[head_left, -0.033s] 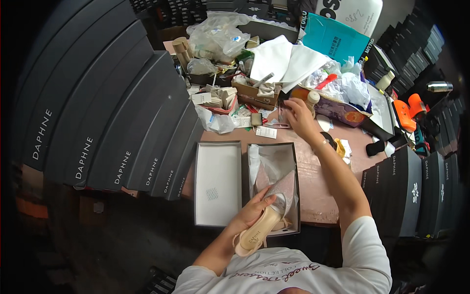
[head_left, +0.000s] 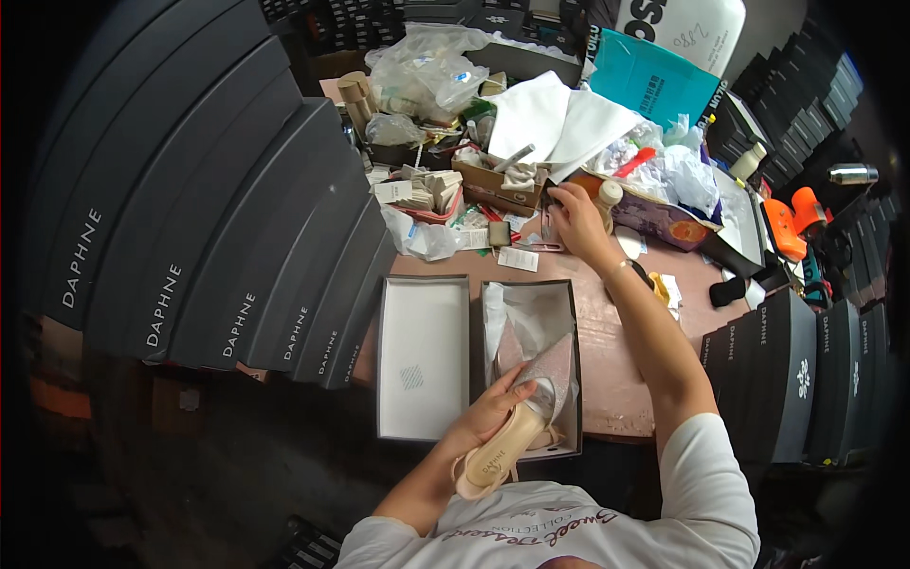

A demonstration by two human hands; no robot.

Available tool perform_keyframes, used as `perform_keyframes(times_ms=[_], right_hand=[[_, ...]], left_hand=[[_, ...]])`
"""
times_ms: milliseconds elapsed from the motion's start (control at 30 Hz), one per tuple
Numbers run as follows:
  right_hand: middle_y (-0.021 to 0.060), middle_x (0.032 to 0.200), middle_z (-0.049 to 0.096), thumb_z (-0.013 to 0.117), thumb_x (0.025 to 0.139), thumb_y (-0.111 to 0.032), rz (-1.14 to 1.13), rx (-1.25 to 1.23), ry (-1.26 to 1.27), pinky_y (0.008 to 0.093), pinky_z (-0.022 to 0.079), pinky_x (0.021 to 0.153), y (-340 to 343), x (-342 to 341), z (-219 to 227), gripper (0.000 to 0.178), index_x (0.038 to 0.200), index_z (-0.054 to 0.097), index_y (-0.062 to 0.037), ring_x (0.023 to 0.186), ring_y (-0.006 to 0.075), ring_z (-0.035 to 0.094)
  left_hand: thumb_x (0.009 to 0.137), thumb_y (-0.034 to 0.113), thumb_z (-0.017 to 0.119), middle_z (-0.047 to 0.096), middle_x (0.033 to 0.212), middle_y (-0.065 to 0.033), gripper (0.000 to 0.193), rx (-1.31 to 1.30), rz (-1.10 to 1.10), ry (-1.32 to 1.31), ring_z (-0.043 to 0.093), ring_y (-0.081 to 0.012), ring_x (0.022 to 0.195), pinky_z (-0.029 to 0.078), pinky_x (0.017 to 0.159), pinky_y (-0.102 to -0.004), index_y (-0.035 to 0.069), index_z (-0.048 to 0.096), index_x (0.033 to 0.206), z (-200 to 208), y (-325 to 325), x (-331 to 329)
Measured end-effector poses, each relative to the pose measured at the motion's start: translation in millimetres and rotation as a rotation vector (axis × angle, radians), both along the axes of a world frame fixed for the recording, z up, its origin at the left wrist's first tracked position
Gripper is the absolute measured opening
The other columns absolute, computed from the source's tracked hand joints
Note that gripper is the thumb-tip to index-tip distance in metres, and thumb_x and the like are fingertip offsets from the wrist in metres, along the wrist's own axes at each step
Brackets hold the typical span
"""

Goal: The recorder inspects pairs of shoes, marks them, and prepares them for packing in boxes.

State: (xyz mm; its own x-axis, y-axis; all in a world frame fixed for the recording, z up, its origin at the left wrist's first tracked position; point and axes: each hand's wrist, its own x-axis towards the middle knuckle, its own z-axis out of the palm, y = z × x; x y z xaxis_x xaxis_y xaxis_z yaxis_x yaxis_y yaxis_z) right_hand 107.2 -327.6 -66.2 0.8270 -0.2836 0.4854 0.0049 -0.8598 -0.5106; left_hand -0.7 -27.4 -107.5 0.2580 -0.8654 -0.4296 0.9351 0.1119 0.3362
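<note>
My left hand (head_left: 488,410) is closed round a pointed-toe shoe (head_left: 499,453) with a beige insole, a thin strap and a glittery pink upper. I hold it tilted, toe away from me, over the near part of an open shoebox (head_left: 573,379). Pale wrapping paper (head_left: 545,308) and part of a second pink shoe (head_left: 510,346) show inside the box. Beyond it, my right hand (head_left: 580,220) reaches to the clutter beside a small brown carton (head_left: 500,192). Its fingers are bent together at a small dark item, too hidden to name. A pale bottle (head_left: 607,197) stands just right of that hand.
Left of the shoebox lies its lid (head_left: 423,365), white inside up. Tall stacks of dark shoeboxes flank the table, left (head_left: 256,228) and right (head_left: 773,370). Tags in a pink basket (head_left: 431,211), a cut-open purple carton (head_left: 664,213) and plastic bags (head_left: 427,71) crowd the back.
My right hand has shifted very slightly, its fingertips now nearer the small dark item. The left hand and the shoe keep their place; the whole view has moved a little.
</note>
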Motion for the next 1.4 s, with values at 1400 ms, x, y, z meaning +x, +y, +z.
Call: perform_keyframes(times_ms=[1400], right_hand=[[0.0157,0.084,0.058,0.065,0.081,-0.010,-0.229,0.196,0.229,0.0417,0.046,0.073,54,-229,-102,0.009,0.086,0.062,-0.0039,0.084,0.0345,0.057]], left_hand=[[0.087,0.011,0.067,0.057,0.115,-0.0159,0.074,0.042,0.051,-0.216,0.063,-0.0217,0.096,0.055,0.081,-0.0340,0.009,0.023,0.146,0,9,-22]])
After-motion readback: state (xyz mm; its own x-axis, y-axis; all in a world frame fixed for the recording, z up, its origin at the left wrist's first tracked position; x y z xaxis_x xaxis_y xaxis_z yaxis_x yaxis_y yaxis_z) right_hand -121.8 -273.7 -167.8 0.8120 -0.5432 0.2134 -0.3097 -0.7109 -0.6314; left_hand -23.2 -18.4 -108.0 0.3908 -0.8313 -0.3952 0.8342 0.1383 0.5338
